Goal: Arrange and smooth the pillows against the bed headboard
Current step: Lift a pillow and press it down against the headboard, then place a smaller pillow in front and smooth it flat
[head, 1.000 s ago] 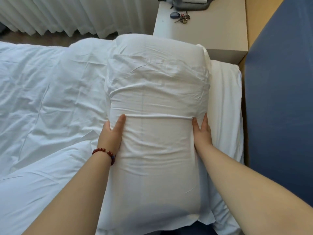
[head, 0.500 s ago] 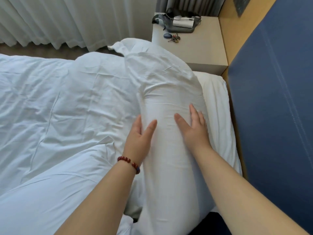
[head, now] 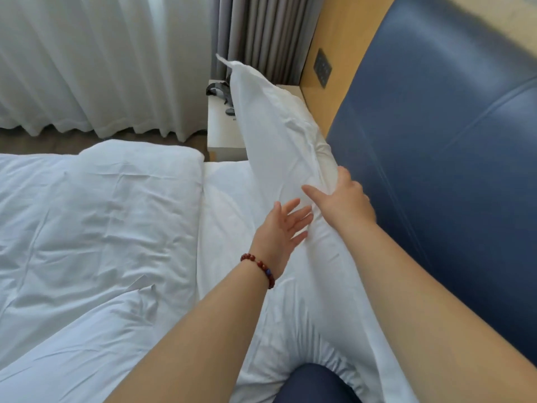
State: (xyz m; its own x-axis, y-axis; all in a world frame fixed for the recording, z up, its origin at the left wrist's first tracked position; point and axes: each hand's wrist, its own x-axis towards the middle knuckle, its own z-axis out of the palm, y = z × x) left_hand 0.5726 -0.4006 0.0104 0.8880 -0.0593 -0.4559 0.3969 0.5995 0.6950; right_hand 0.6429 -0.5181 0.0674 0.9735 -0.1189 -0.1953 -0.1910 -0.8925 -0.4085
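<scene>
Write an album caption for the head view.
A white pillow stands on edge beside the blue headboard, held by the right hand, the open left hand touching its side.

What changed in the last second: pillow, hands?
The pillow went from lying flat to standing on edge, tipped toward the headboard. The right hand moved from its side to gripping its upper edge; the left hand left its side, fingers now spread at its face. The duvet stayed put.

Head camera looks down closely over the bed (head: 225, 196).
</scene>
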